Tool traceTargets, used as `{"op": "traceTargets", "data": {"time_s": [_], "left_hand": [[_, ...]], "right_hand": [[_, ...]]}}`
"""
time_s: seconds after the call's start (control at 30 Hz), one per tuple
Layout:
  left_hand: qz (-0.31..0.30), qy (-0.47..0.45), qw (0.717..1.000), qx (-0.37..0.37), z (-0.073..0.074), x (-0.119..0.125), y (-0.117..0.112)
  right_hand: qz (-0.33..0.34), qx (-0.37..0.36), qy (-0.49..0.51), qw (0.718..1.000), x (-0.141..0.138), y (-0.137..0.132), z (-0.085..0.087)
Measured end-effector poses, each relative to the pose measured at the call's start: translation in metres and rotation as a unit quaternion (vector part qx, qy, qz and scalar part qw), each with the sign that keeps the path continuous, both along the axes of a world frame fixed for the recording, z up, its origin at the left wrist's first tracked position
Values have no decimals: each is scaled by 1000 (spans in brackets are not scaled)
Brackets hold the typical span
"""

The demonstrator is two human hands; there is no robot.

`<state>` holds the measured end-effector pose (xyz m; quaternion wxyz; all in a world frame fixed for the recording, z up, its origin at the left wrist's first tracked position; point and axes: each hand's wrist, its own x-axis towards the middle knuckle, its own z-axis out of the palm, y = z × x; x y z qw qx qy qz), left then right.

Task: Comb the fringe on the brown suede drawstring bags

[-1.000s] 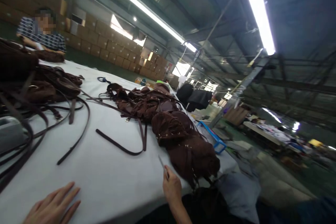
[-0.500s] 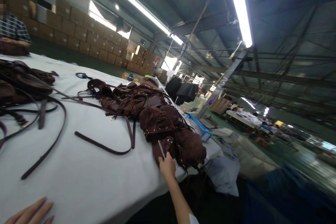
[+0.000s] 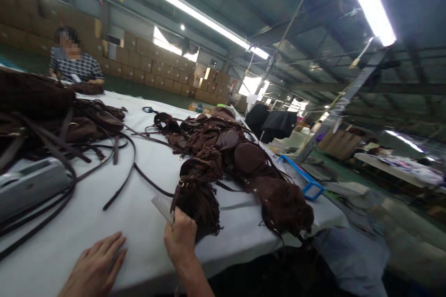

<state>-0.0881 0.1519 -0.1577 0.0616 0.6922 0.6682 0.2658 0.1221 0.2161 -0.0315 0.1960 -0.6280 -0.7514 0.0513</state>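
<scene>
My right hand (image 3: 181,234) is closed at the front of the white table, with a flat metal blade (image 3: 163,207) sticking out of it to the upper left. It also grips the strap end of a dark brown fringed bag (image 3: 198,204), which lies tilted with its fringe spread to the right. The blade's handle is hidden in my fist, so its exact kind is unclear. My left hand (image 3: 97,262) lies flat on the table, fingers stretched out and holding nothing. Long brown straps (image 3: 120,190) trail across the cloth beyond it.
A pile of brown bags (image 3: 251,158) covers the table's right side, near a blue plastic frame (image 3: 306,183). More bags (image 3: 31,97) and a grey metal device (image 3: 35,185) are at left. A person (image 3: 76,62) in a checked shirt sits across; stacked cartons (image 3: 139,62) stand behind.
My right hand has drawn a fringed bag away from the pile, leftward and nearer, with the metal blade still in it. The view has swung left, showing more of my left hand and the person.
</scene>
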Motion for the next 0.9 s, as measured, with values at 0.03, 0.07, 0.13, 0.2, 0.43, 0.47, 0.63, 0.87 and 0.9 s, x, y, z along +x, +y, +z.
{"op": "traceTargets", "data": {"time_s": [0.03,0.07,0.13,0.2,0.43,0.47,0.63,0.87,0.9], "left_hand": [[9,-6,1000,2,6,3,-1],[16,-21,1000,4,11,5,-2],[21,-88,996,2,19,10,-3],[14,-170,985,-7,25,12,-5],[32,-359,928,-91,56,-2,4],[35,-393,912,-113,64,-3,9],[-10,-549,811,-201,101,25,38],[-18,-649,745,-151,103,86,49],[-21,-661,738,-134,102,90,47]], "right_hand": [[16,11,-5,1000,-6,-6,-4],[31,21,-14,999,-10,-13,-8],[59,38,-35,997,-15,-28,-18],[95,56,-52,993,-15,-43,-28],[185,96,-94,973,-5,-75,-42],[187,101,-101,972,-5,-76,-43],[196,107,-84,971,-2,-78,-49],[-24,122,188,974,74,-53,-31],[-89,97,192,973,87,-47,-26]]}}
